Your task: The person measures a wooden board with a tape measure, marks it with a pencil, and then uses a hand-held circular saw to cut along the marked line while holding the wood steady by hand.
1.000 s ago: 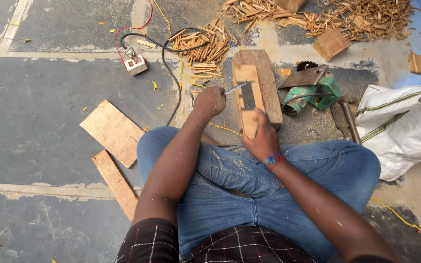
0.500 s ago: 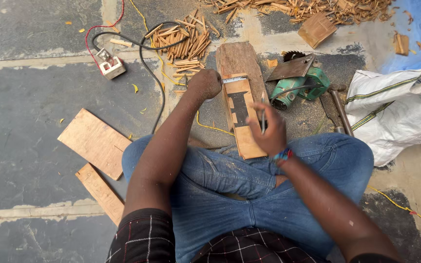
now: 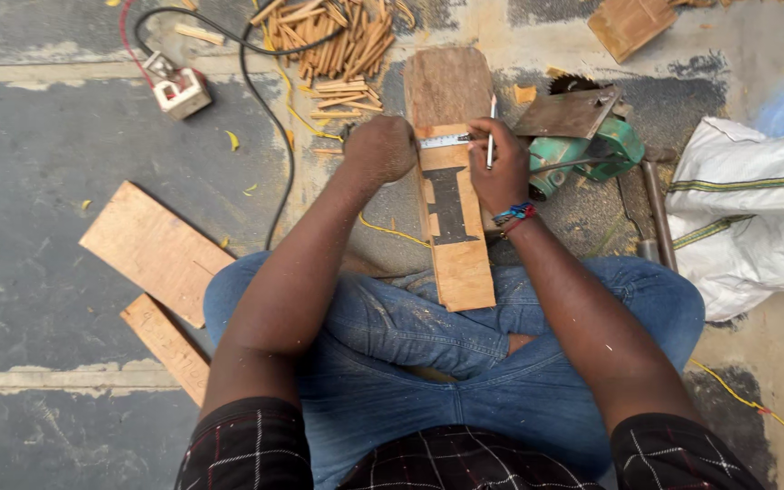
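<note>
The left hand (image 3: pixel 379 148) is fisted, fingers together, on a tape measure (image 3: pixel 445 141) across the wooden board (image 3: pixel 451 172) lying on the floor. The right hand (image 3: pixel 499 168) pinches a pencil (image 3: pixel 491 136). A white sack (image 3: pixel 746 213) lies right.

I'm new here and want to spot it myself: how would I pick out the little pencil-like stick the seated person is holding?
Find the long wooden plank running forward from the person's crossed legs. Across it lies a pale measuring tape, pinned by the left hand. Just right of that, the right hand grips a thin white stick upright, far slimmer and paler than the brown wood offcuts beyond.
</note>
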